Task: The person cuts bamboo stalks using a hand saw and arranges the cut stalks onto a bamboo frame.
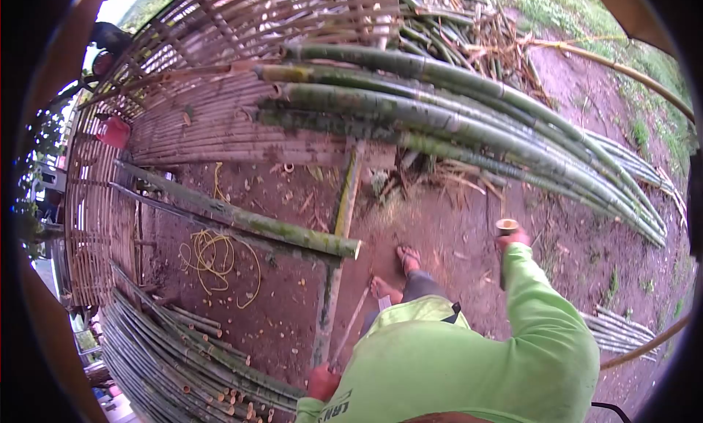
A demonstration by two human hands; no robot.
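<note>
My left hand (322,383) is closed at the bottom, around the end of a thin, long stick or blade (353,322) that points up toward my feet. My right hand (515,238) reaches forward on the right, its fingers wrapped round a short bamboo piece (507,225) with a pale, hollow cut end. Between the hands and farther left, a thick green bamboo pole (293,234) rests across a supporting pole (327,306). Neither hand touches the thick pole.
Long green bamboo poles (439,115) lie across the upper part beside a slatted bamboo panel (220,123). A yellow cord (212,258) lies coiled on the dirt. Thin cut poles (168,357) are stacked lower left, and split pieces (619,331) lie at the right.
</note>
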